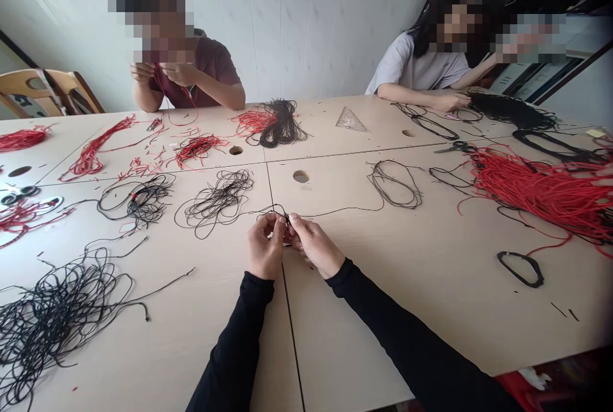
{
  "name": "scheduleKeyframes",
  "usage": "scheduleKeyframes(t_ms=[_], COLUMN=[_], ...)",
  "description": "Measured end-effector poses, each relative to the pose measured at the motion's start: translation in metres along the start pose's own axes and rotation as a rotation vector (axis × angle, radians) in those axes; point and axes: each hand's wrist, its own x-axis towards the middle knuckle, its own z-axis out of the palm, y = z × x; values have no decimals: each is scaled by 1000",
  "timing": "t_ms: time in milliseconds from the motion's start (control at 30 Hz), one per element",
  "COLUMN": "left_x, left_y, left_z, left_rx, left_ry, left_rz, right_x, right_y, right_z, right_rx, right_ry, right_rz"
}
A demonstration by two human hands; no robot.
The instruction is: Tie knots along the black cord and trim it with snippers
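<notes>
Plain matte black cloth covers both forearms, the long left sleeve (232, 348) creasing softly behind the left cuff (258, 283), the similar right sleeve (407, 342) lying to the right of that cuff, and the left hand (265, 249) and right hand (318, 246) bare beyond it.

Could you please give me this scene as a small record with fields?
left hand: left hand, fingertips closed on thin black cord
right hand: right hand, fingertips at the same cord, beside the left
far side, left: person in dark red shirt, both hands raised with red cord
near left: loose black tangle
right side: large red bundle, scissors beside it
tool near far edge: clear triangular ruler
surface: pale table
</notes>
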Motion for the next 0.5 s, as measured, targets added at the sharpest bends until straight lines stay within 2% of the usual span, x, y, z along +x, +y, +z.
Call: scheduleKeyframes(t_ms=[500], left_x=[0], left_y=[0], left_z=[1], left_rx=[19], left_ry=[14], left_rz=[19], right_x=[-3], right_y=[-1], right_z=[2], right_rx=[-30], right_ry=[9], right_rz=[-19])
